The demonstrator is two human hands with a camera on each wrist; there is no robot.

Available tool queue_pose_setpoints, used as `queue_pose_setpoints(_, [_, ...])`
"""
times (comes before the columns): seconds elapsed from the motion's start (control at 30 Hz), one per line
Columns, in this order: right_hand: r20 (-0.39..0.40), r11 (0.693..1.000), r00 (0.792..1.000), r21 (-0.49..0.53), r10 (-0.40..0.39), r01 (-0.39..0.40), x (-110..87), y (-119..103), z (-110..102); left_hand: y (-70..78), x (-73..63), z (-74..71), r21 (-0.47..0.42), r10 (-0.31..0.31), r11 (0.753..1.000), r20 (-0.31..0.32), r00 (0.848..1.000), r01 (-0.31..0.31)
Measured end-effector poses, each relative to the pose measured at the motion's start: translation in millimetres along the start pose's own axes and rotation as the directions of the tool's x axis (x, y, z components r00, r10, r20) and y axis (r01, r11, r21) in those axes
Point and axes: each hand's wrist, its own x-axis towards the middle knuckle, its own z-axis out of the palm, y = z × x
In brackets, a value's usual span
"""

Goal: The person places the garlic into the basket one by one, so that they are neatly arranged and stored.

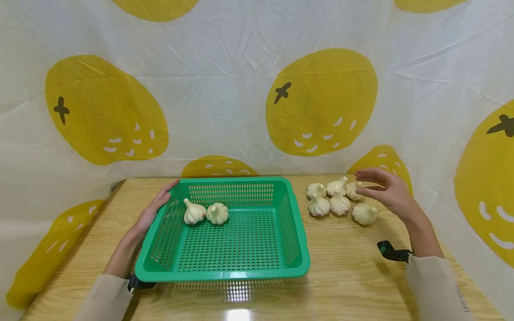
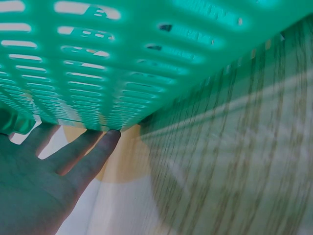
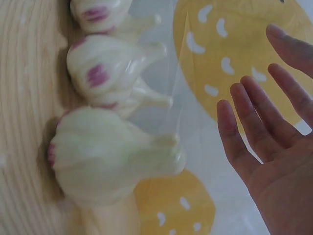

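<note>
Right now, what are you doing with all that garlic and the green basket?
A person has their left hand against the left side of the green basket. Their right hand is empty, held near the garlic on the table. Two garlic bulbs sit inside the basket, towards its far left corner, and six more bulbs show on the table to its right.

garlic bulbs (image 1: 194, 212): 8 | basket (image 1: 225, 274): 1 | hands (image 1: 387, 191): 2 | table (image 1: 341, 272): 1

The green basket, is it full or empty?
Neither: in the head view, two garlic bulbs lie in the basket, toward its left side, its floor mostly bare.
</note>
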Motion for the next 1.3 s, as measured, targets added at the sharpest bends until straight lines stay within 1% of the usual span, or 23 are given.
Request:
queue_pose_setpoints(0.13, [0.006,0.997,0.998,-0.024,0.070,-0.070,-7.0,11,-11,0.2,-0.6,-0.4,0.001,0.012,1.000,0.006,1.000,-0.012])
queue_pose_setpoints(0.23, [0.015,0.991,0.991,-0.031,0.132,-0.131,-13.1,19,-18,0.5,-1.0,-0.6,-0.002,0.018,1.000,0.012,1.000,-0.018])
queue_pose_setpoints(0.27, [0.025,0.989,0.990,-0.034,0.142,-0.141,-15.2,22,-20,0.5,-0.9,-0.7,-0.006,0.017,1.000,0.014,1.000,-0.017])
queue_pose_setpoints(0.5, [0.148,0.986,0.975,-0.020,0.165,-0.164,-27.1,42,-35,1.5,1.0,0.6,-0.021,0.006,1.000,0.023,1.000,-0.005])
queue_pose_setpoints(0.6, [0.184,0.982,0.966,0.011,0.181,-0.187,-29.0,48,-38,2.2,0.5,0.7,-0.019,0.000,1.000,0.017,1.000,0.000])
queue_pose_setpoints(0.77, [0.244,0.978,0.950,0.021,0.197,-0.209,-31.6,58,-38,2.2,-1.1,0.5,-0.015,0.014,1.000,0.017,1.000,-0.014])
queue_pose_setpoints(1.03, [0.295,0.974,0.931,0.011,0.213,-0.226,-34.6,71,-37,1.8,0.0,0.3,-0.018,0.014,1.000,0.015,1.000,-0.013])
queue_pose_setpoints(1.3, [0.318,0.969,0.917,-0.028,0.240,-0.244,-36.4,74,-33,0.7,-0.1,-0.2,-0.022,0.018,1.000,0.024,1.000,-0.018])
